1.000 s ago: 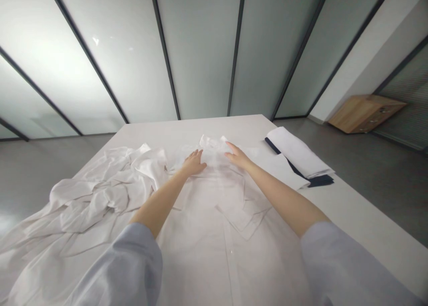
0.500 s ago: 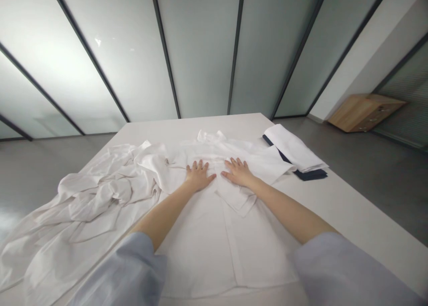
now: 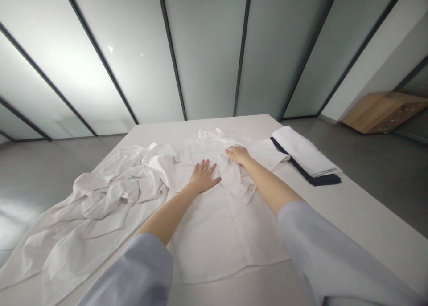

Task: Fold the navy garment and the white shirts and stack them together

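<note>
A white shirt (image 3: 214, 234) lies spread in front of me, its front strip running lengthwise and its collar end at the far side. My left hand (image 3: 203, 177) rests flat on the middle of the shirt with fingers spread. Farther up and to the right, my right hand (image 3: 238, 155) has its fingers bent together on the shirt's fabric, and folds gather beneath it. A loose flap of the shirt lies crumpled just below that hand. The fingertips are partly lost in the white cloth.
A heap of rumpled white cloth (image 3: 110, 199) covers the table's left side. At the right edge lie a folded white cloth (image 3: 304, 150) and a folded dark navy cloth (image 3: 321, 180) under it. Beyond the table (image 3: 337, 217) stand frosted glass panels (image 3: 207, 52) and a wooden cabinet (image 3: 381, 112).
My right hand has moved away from me, its spread fingers now drawn together on the shirt. The flap and the near hem have shifted away. My left hand stays flat.
</note>
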Motion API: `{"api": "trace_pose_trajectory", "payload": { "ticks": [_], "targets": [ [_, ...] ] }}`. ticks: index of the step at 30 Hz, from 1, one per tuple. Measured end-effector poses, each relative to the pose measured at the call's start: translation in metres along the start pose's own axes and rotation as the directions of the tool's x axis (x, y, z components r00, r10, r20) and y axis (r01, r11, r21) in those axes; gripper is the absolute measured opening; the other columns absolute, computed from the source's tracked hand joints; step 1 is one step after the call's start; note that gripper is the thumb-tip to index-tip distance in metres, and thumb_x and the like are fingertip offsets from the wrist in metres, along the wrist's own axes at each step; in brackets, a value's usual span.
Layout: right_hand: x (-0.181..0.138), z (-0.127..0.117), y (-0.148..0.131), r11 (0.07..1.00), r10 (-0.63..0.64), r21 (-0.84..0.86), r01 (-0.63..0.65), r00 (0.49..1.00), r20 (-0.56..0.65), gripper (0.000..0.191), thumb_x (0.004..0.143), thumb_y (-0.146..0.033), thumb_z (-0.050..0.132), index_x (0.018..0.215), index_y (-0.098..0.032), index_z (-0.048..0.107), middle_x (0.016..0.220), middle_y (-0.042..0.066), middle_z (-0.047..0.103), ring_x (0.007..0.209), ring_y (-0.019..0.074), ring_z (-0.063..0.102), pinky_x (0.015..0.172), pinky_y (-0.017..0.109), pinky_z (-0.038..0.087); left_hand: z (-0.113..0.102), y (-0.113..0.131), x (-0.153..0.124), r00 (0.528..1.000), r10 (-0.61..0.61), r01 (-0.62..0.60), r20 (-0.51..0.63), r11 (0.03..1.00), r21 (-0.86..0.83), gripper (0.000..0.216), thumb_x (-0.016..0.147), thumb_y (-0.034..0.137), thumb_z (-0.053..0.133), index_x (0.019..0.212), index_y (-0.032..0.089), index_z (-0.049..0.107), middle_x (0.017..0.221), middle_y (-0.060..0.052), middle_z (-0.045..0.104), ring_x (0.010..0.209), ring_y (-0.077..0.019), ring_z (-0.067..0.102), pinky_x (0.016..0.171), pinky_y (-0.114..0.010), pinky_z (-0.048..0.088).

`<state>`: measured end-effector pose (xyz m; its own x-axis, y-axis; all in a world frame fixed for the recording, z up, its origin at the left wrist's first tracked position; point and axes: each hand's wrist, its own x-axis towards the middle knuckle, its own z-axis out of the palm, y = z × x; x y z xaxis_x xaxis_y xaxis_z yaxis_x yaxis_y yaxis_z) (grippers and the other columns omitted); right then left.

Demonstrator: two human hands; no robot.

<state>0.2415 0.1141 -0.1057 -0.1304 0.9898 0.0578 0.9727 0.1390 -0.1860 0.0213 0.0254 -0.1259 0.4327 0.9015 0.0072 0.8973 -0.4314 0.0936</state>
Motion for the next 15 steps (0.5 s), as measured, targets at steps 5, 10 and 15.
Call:
{"api": "trace_pose_trajectory", "payload": {
  "ticks": [5, 10, 15],
  "targets": [
    [-0.02, 0.012, 0.012, 0.987, -0.146, -0.08, 0.139, 0.985, -0.089, 0.06, 0.093, -0.044, 0.049, 0.143, -0.011, 0.042, 0.146, 0.019, 0.046, 0.134, 0.0294, 0.042, 0.11, 0.042, 0.028, -0.004, -0.002, 0.002, 0.999, -0.034, 0.036, 0.039, 0.999, -0.032, 0.085, 0.086, 0.074, 0.031, 0.153, 0.021, 0.027, 0.161, -0.014, 0.018, 0.148, -0.0355, 0.012, 0.117, -0.054, 0.011],
    [-0.054, 0.011, 0.033, 0.973, -0.215, -0.107, 0.203, 0.969, -0.12, 0.05, 0.092, -0.039, 0.051, 0.136, -0.016, 0.052, 0.143, 0.015, 0.05, 0.132, 0.0266, 0.044, 0.11, 0.04, 0.028, -0.008, -0.008, 0.007, 0.997, -0.051, 0.054, 0.058, 0.997, -0.049, 0.086, 0.085, 0.075, 0.031, 0.153, 0.022, 0.028, 0.161, -0.013, 0.016, 0.148, -0.0353, 0.011, 0.116, -0.054, 0.011],
    [-0.076, 0.0, 0.054, 0.972, -0.199, -0.152, 0.179, 0.972, -0.126, 0.041, 0.092, -0.034, 0.047, 0.126, -0.016, 0.061, 0.13, 0.013, 0.06, 0.123, 0.0258, 0.049, 0.106, 0.037, 0.029, -0.013, -0.009, 0.009, 0.995, -0.052, 0.057, 0.08, 0.996, -0.062, 0.087, 0.084, 0.076, 0.033, 0.152, 0.022, 0.029, 0.161, -0.014, 0.016, 0.148, -0.0352, 0.013, 0.117, -0.054, 0.011]
  ]
}}
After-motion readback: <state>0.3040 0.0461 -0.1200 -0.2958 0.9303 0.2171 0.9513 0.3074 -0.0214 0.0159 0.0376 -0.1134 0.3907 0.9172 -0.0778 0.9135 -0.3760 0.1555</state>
